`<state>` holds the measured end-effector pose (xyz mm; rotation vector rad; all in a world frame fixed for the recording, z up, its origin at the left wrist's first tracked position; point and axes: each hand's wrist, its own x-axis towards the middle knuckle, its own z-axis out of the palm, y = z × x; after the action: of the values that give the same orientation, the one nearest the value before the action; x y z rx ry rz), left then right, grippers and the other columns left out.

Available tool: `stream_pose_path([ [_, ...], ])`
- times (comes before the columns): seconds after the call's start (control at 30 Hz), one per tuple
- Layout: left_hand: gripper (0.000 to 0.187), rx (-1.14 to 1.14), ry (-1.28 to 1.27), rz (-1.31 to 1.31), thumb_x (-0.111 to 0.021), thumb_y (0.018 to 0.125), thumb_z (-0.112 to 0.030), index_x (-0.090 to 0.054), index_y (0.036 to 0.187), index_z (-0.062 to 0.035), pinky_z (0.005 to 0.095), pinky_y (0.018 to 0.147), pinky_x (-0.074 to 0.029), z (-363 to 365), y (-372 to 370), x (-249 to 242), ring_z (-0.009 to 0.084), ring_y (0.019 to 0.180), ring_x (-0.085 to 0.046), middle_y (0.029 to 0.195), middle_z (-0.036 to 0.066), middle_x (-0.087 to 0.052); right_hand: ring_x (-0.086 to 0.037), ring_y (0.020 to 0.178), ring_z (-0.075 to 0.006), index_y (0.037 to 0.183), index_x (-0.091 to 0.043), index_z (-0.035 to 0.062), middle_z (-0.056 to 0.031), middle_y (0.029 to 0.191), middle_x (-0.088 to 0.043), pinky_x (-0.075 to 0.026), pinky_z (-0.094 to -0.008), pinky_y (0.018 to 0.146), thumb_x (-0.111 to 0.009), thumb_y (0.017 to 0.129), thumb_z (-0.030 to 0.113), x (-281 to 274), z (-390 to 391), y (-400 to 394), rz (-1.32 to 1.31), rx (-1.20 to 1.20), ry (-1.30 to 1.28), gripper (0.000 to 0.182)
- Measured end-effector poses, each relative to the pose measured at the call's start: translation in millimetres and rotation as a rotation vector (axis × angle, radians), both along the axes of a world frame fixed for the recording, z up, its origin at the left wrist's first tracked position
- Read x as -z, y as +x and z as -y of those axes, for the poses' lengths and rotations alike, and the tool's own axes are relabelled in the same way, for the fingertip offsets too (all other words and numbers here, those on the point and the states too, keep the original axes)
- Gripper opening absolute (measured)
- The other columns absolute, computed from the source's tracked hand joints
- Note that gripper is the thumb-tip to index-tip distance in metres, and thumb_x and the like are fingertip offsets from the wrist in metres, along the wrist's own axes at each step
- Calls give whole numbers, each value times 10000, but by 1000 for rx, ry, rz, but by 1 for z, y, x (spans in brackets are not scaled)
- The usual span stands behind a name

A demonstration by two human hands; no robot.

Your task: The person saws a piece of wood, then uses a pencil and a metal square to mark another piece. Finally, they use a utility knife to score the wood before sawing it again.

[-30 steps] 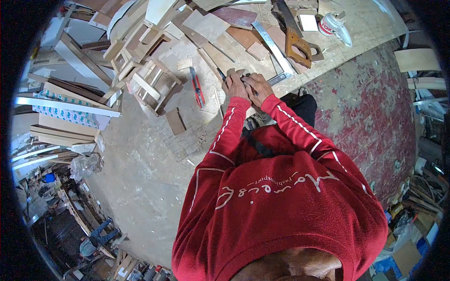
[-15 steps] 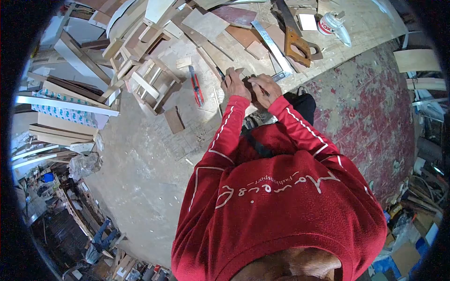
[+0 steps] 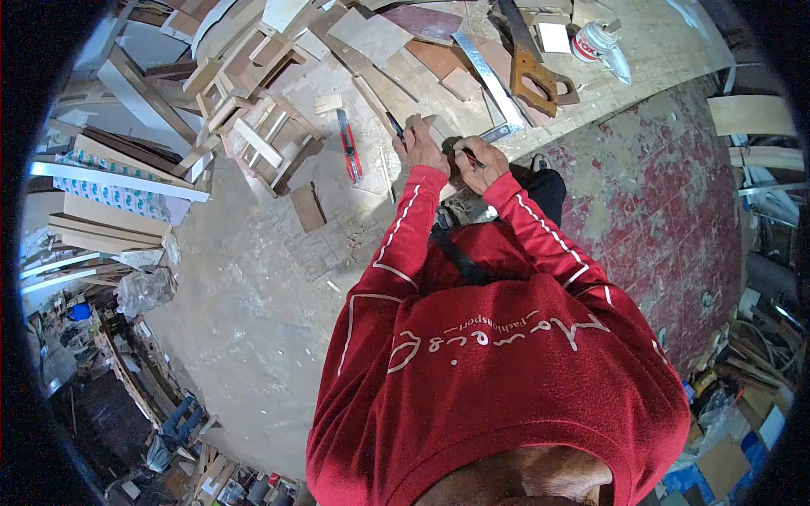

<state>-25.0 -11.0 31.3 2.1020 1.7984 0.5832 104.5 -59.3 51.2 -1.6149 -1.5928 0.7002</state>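
My left hand (image 3: 422,145) is at the near edge of the workbench, its fingers bent and pointing away from me. A long thin wooden strip (image 3: 369,94) with a dark slim piece (image 3: 394,124) at its near end runs up to these fingers. What lies under them is hidden. A little to the right, my right hand (image 3: 483,166) is closed around a thin dark pencil (image 3: 473,158), fingers curled. Beyond the right hand lies a metal try square (image 3: 489,80), its corner close to the knuckles. A red utility knife (image 3: 348,148) rests left of my left hand.
A handsaw (image 3: 533,83) with a wooden handle and a white tub (image 3: 593,42) stand on the right of the workbench (image 3: 650,72). Small wooden frames (image 3: 274,143) are at the left. Thin boards (image 3: 371,38) lie across the back. A small brown block (image 3: 308,207) sits nearer me.
My right hand has turned slightly, showing more of the pencil. The left hand has shifted a little away from me, and the gap between the hands looks a bit wider.
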Motion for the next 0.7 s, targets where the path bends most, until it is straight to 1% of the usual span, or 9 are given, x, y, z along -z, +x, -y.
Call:
stream_pose_path([
  [0.13, 906, 20, 25, 51, -765, 655, -152, -225, 1365, 10, 525, 1049, -161, -2, -2, 8, 292, 1248, -375, 1345, 59, -499, -643, 816, -344, 969, -616, 74, -163, 896, -648, -520, -402, 725, -605, 769, 188, 6, -12, -2, 136, -30, 22, 230],
  [0.2, 802, 0, -3, 105, -690, 724, -117, -235, 1373, 4, 527, 1056, -148, -2, -1, 11, 282, 1244, -386, 1351, 62, -496, -631, 813, -356, 934, -597, 61, -175, 881, -635, -517, -422, 709, -601, 755, 167, 4, -17, -6, 190, -79, 87, 208],
  [0.23, 802, -2, -3, 105, -690, 724, -117, -235, 1373, 4, 527, 1056, -148, -4, -1, 17, 282, 1244, -386, 1351, 62, -496, -631, 813, -356, 934, -597, 61, -175, 881, -635, -517, -422, 709, -601, 755, 167, 0, -18, -8, 190, -81, 87, 208],
  [0.3, 656, -35, -22, 119, -573, 818, -107, -258, 1388, -27, 526, 1054, -154, -11, -1, 33, 271, 1228, -401, 1338, 62, -509, -614, 818, -375, 908, -570, 38, -192, 871, -615, -511, -441, 700, -604, 747, 160, -10, -19, -12, 305, -160, 47, 204],
  [0.33, 656, -36, -20, 120, -573, 818, -107, -258, 1388, -27, 526, 1054, -154, -15, -1, 43, 271, 1228, -401, 1338, 62, -509, -604, 828, -389, 906, -551, 21, -211, 869, -600, -507, -456, 704, -602, 751, 152, -12, -18, -15, 320, -170, 38, 209],
  [0.4, 573, -103, -40, 76, -481, 868, -103, -275, 1402, -64, 526, 1055, -157, -20, 0, 57, 256, 1205, -417, 1321, 37, -528, -605, 826, -392, 911, -549, 16, -217, 867, -599, -506, -457, 709, -601, 756, 150, -13, -18, -23, 348, -155, 17, 212],
  [0.47, 565, -99, -30, 76, -468, 875, -116, -275, 1404, -71, 523, 1054, -160, -21, -1, 65, 251, 1203, -418, 1315, 19, -534, -605, 824, -394, 917, -547, 12, -223, 865, -598, -506, -459, 714, -601, 760, 148, -12, -18, -25, 377, -137, -7, 215],
  [0.57, 557, -93, -17, 84, -459, 881, -131, -276, 1404, -75, 517, 1049, -170, -19, -1, 60, 243, 1202, -417, 1313, -14, -537, -606, 821, -399, 922, -546, 8, -231, 861, -596, -505, -458, 726, -597, 772, 150, -8, -18, -24, 360, -136, 14, 213],
  [0.7, 536, -79, -32, 100, -448, 890, -134, -284, 1395, -63, 509, 1042, -184, -16, 0, 47, 235, 1201, -414, 1316, -40, -537, -610, 821, -395, 926, -556, 14, -219, 865, -602, -506, -452, 728, -593, 783, 145, -10, -18, -21, 321, -114, -46, 198],
])
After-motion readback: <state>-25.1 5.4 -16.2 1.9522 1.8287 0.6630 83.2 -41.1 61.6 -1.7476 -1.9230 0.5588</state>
